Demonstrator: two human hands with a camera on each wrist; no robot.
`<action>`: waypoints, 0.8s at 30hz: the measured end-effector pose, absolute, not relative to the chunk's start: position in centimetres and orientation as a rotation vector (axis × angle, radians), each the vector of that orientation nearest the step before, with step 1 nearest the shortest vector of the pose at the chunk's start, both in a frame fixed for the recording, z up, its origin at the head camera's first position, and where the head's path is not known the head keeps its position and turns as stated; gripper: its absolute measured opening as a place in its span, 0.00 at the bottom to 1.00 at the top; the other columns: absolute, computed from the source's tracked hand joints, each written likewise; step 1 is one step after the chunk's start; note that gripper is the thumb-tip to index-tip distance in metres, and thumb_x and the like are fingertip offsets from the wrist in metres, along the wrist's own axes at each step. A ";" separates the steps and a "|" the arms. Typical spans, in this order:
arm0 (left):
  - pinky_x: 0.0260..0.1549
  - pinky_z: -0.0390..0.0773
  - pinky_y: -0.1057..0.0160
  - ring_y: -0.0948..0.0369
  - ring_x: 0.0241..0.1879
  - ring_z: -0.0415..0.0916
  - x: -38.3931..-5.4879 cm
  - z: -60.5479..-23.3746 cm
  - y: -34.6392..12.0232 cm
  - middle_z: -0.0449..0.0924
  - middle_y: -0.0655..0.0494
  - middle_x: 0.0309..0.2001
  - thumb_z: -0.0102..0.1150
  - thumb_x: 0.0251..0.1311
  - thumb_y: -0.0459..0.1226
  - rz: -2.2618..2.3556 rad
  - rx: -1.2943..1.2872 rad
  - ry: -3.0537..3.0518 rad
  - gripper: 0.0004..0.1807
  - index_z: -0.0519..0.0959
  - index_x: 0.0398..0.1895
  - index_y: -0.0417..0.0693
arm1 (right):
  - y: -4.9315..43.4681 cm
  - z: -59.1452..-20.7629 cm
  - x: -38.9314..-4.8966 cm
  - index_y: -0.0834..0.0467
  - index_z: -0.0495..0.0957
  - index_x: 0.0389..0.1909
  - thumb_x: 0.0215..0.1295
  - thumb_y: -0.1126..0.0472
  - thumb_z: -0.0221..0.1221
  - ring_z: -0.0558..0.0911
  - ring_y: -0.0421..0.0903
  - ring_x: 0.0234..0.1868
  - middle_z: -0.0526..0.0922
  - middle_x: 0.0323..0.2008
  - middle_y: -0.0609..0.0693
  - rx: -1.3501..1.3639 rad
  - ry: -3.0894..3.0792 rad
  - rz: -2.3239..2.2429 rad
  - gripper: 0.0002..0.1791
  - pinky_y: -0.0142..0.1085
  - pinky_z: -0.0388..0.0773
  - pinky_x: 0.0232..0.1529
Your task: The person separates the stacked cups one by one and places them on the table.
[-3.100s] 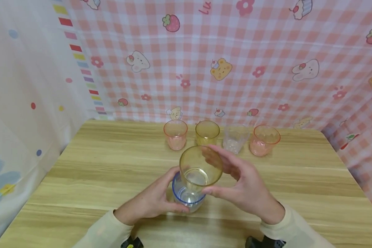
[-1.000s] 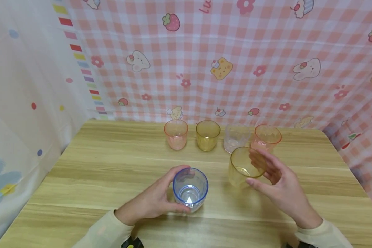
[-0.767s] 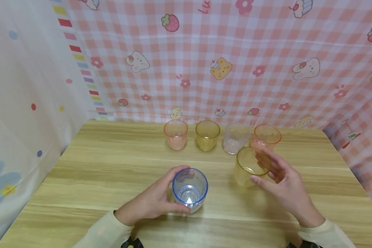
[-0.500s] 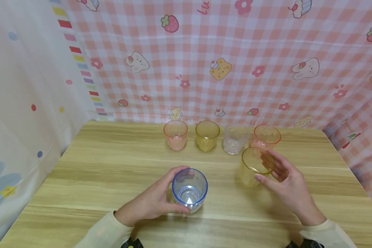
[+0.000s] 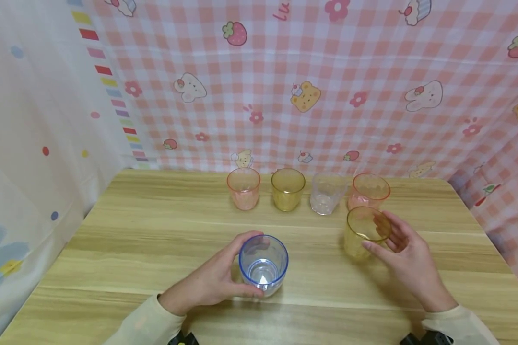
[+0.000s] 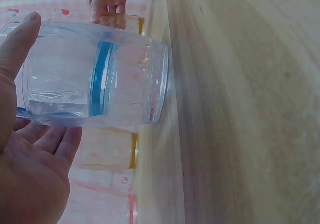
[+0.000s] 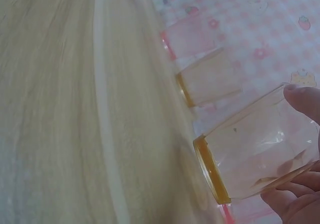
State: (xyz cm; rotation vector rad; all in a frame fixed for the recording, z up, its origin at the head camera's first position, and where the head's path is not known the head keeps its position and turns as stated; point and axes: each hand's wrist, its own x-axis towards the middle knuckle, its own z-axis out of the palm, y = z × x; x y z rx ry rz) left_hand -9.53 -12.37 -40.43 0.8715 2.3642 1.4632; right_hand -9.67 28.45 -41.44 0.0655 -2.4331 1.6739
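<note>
My left hand [image 5: 217,273] holds a clear cup with a blue rim [image 5: 264,283], thumb and fingers on opposite sides. In the left wrist view a blue band [image 6: 101,79] shows inside the cup's clear walls, well above its base. At the right, my right hand [image 5: 407,261] grips a see-through yellow cup [image 5: 356,242], mouth up, thumb at the near rim and fingers on the far side. In the right wrist view this cup's amber base [image 7: 212,171] is tilted close over the tabletop.
Along the back stand a pink cup [image 5: 244,197], another yellow cup [image 5: 288,196], a clear faceted cup [image 5: 325,199] and a second pink cup [image 5: 362,199], partly hidden by the held yellow one. A patterned cloth [image 5: 259,72] rises behind the wooden table [image 5: 155,230].
My right hand has carried the yellow cup from over the blue-rimmed cup to the right, in front of the right pink cup. My left hand stays on the blue-rimmed cup.
</note>
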 end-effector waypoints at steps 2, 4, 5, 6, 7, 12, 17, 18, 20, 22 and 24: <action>0.78 0.69 0.46 0.55 0.73 0.73 -9.5 -40.4 -12.3 0.75 0.55 0.75 0.87 0.49 0.41 1.465 0.868 2.360 0.58 0.60 0.82 0.52 | 28.6 -41.6 -9.7 0.71 0.58 0.81 0.64 0.72 0.73 0.77 0.18 0.62 0.70 0.77 0.70 0.066 -2.424 1.683 0.48 0.16 0.75 0.61; 0.78 0.69 0.44 0.55 0.73 0.73 -9.5 -40.4 -12.3 0.74 0.54 0.75 0.87 0.49 0.41 1.463 0.865 2.361 0.59 0.60 0.82 0.51 | 28.7 -41.8 -9.7 0.72 0.58 0.81 0.64 0.73 0.73 0.77 0.18 0.62 0.69 0.77 0.69 0.069 -2.406 1.702 0.48 0.16 0.75 0.61; 0.78 0.69 0.43 0.54 0.73 0.73 -9.5 -40.4 -12.3 0.74 0.54 0.76 0.87 0.49 0.41 1.463 0.862 2.360 0.59 0.60 0.82 0.50 | 28.8 -42.0 -9.7 0.72 0.57 0.80 0.64 0.73 0.73 0.77 0.18 0.62 0.70 0.77 0.68 0.070 -2.398 1.711 0.48 0.16 0.75 0.61; 0.78 0.69 0.43 0.54 0.73 0.72 -9.5 -40.4 -12.3 0.74 0.54 0.76 0.88 0.49 0.41 1.461 0.861 2.361 0.59 0.60 0.82 0.50 | 28.9 -42.1 -9.7 0.72 0.57 0.80 0.64 0.74 0.72 0.77 0.18 0.62 0.71 0.78 0.66 0.067 -2.392 1.718 0.48 0.16 0.75 0.61; 0.78 0.69 0.42 0.54 0.73 0.72 -9.5 -40.4 -12.3 0.74 0.54 0.76 0.88 0.49 0.41 1.460 0.859 2.363 0.59 0.60 0.82 0.50 | 29.1 -42.2 -9.7 0.72 0.58 0.80 0.65 0.74 0.72 0.77 0.18 0.62 0.71 0.78 0.64 0.062 -2.389 1.720 0.47 0.16 0.75 0.61; 0.78 0.68 0.41 0.54 0.73 0.73 -9.6 -40.6 -12.3 0.75 0.55 0.76 0.87 0.49 0.40 1.478 0.857 2.343 0.59 0.59 0.82 0.49 | 29.8 -42.4 -9.7 0.70 0.56 0.82 0.67 0.71 0.72 0.74 0.17 0.63 0.68 0.80 0.66 0.022 -2.431 1.704 0.48 0.13 0.73 0.61; 0.78 0.68 0.40 0.54 0.73 0.73 -9.6 -40.6 -12.4 0.74 0.55 0.76 0.87 0.50 0.41 1.486 0.858 2.328 0.59 0.59 0.83 0.51 | 30.5 -42.3 -9.4 0.69 0.51 0.84 0.70 0.68 0.71 0.72 0.16 0.63 0.61 0.80 0.75 0.007 -2.522 1.660 0.50 0.11 0.72 0.59; 0.78 0.68 0.40 0.54 0.73 0.73 -9.6 -40.6 -12.4 0.74 0.55 0.76 0.87 0.50 0.41 1.484 0.856 2.330 0.59 0.59 0.83 0.51 | 30.6 -42.3 -9.4 0.69 0.50 0.84 0.70 0.67 0.70 0.71 0.15 0.62 0.62 0.79 0.75 0.007 -2.534 1.647 0.50 0.11 0.72 0.59; 0.78 0.68 0.40 0.54 0.73 0.72 -9.6 -40.6 -12.4 0.74 0.55 0.76 0.87 0.50 0.40 1.484 0.856 2.332 0.59 0.59 0.82 0.52 | 30.7 -42.2 -9.3 0.69 0.50 0.84 0.71 0.67 0.70 0.71 0.15 0.62 0.62 0.79 0.76 0.009 -2.548 1.631 0.50 0.11 0.72 0.58; 0.78 0.68 0.41 0.54 0.73 0.73 -9.6 -40.6 -12.4 0.74 0.55 0.76 0.87 0.50 0.40 1.483 0.861 2.333 0.59 0.59 0.82 0.52 | 30.8 -42.2 -9.2 0.69 0.49 0.84 0.71 0.67 0.70 0.71 0.15 0.62 0.62 0.79 0.75 0.012 -2.555 1.615 0.50 0.11 0.71 0.58; 0.78 0.68 0.41 0.54 0.73 0.73 -9.6 -40.6 -12.4 0.74 0.55 0.76 0.87 0.50 0.40 1.483 0.866 2.333 0.59 0.59 0.82 0.51 | 30.9 -42.2 -9.1 0.69 0.49 0.85 0.71 0.67 0.70 0.71 0.16 0.63 0.61 0.79 0.75 0.019 -2.558 1.609 0.51 0.10 0.71 0.58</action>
